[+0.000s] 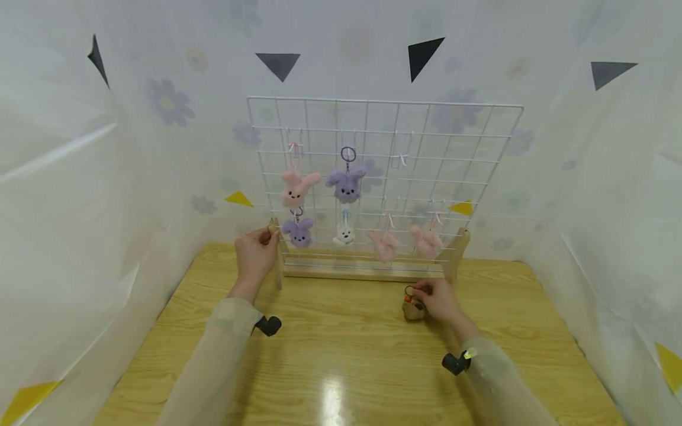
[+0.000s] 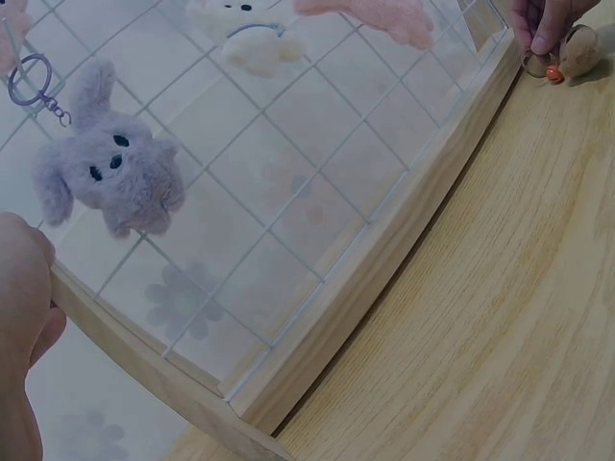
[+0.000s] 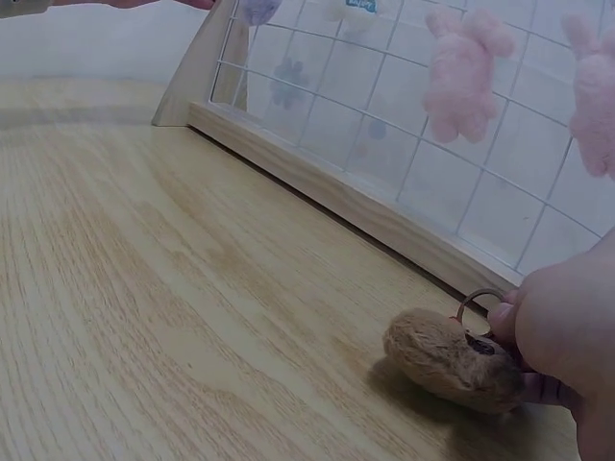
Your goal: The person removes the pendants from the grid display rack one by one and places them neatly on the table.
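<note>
My left hand [image 1: 256, 254] grips the top of the left wooden side post [image 1: 279, 260] of a white wire grid rack [image 1: 367, 102]. In the head view, my right hand [image 1: 439, 299] pinches the ring [image 1: 409, 290] of a brown plush keychain [image 1: 412, 310] with a red bead; the plush sits low at the tabletop, in front of the rack. Hanging on the grid are a pink plush [image 1: 295, 190], a purple plush [image 1: 347, 184], another purple plush [image 2: 115, 173], a small white plush [image 1: 345, 233] and two pink plushes [image 3: 463, 77], which face away.
A bare white hook [image 1: 401, 160] hangs at the grid's upper right. The rack's wooden base bar [image 1: 362, 274] runs along the rear of the wood-grain table [image 1: 330, 343]. White flowered sheeting [image 1: 351, 53] with black and yellow triangles encloses the back and sides.
</note>
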### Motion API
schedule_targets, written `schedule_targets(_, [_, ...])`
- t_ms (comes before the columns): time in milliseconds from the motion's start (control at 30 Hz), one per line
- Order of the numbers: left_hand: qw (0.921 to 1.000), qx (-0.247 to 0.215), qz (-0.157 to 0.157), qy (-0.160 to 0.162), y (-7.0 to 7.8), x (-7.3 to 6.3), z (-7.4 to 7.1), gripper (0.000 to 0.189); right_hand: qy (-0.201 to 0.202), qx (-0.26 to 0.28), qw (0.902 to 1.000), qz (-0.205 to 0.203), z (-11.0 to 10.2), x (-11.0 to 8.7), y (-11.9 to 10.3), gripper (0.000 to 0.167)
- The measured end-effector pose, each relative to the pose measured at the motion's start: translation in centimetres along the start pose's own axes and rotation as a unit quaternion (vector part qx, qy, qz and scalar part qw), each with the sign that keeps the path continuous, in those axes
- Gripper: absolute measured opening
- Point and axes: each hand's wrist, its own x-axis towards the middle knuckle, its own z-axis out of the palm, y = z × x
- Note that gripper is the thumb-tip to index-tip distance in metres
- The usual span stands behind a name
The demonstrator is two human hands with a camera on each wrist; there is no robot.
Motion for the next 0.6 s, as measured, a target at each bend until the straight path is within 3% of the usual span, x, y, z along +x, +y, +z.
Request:
schedule_targets(333, [1.0,-0.005,0.005,0.001,-0.1,0.0,0.0,0.024,0.015,-0.008,0.9998,0.013,-0.4,-0.1,-0.2,0.009])
schedule_targets(600, [1.0,0.0,0.008,0.004,0.1,0.0,0.0,0.027,-0.001,0.008,0.9998,-0.019,-1.3,-0.9,-0.7,0.012])
